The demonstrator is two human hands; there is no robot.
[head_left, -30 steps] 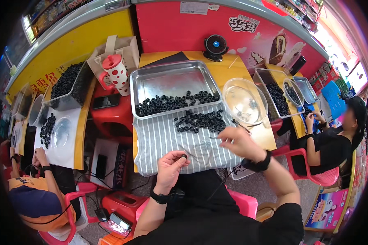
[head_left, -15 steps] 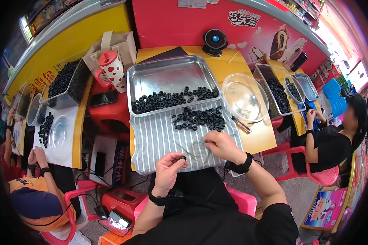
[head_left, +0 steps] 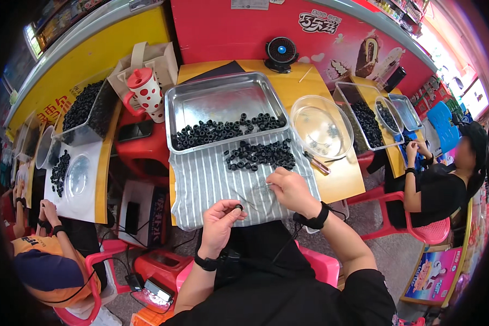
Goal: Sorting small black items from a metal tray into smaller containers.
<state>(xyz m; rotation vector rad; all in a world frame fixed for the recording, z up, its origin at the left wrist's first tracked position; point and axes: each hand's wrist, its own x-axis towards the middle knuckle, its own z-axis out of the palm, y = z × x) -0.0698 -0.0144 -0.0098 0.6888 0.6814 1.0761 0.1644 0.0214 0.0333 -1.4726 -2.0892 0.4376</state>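
Note:
Over the near edge of a grey-and-white striped cloth [head_left: 193, 187], my left hand [head_left: 217, 225] pinches a small black ring-shaped part [head_left: 238, 207] between thumb and forefinger. To its right, my right hand [head_left: 292, 191] is closed above the cloth, thumb and fingers pressed together. Something thin may be at those fingertips, too small to make out. Beyond my hands lies a loose pile of similar black parts [head_left: 261, 156] on the cloth. A shallow metal tray [head_left: 223, 92] rests behind it, with many more black parts [head_left: 223, 131] along its near side.
Right of the tray sit a round clear plastic dish [head_left: 320, 127] and a tool with a brown handle [head_left: 318, 164]. A small black fan [head_left: 281, 53] stands at the back. Left are a spotted tumbler [head_left: 146, 98] and a phone [head_left: 136, 131]. People work at tables either side.
The whole view has shifted slightly. My right hand has moved a little away from me, toward the pile. My left hand keeps its pinch on the black part.

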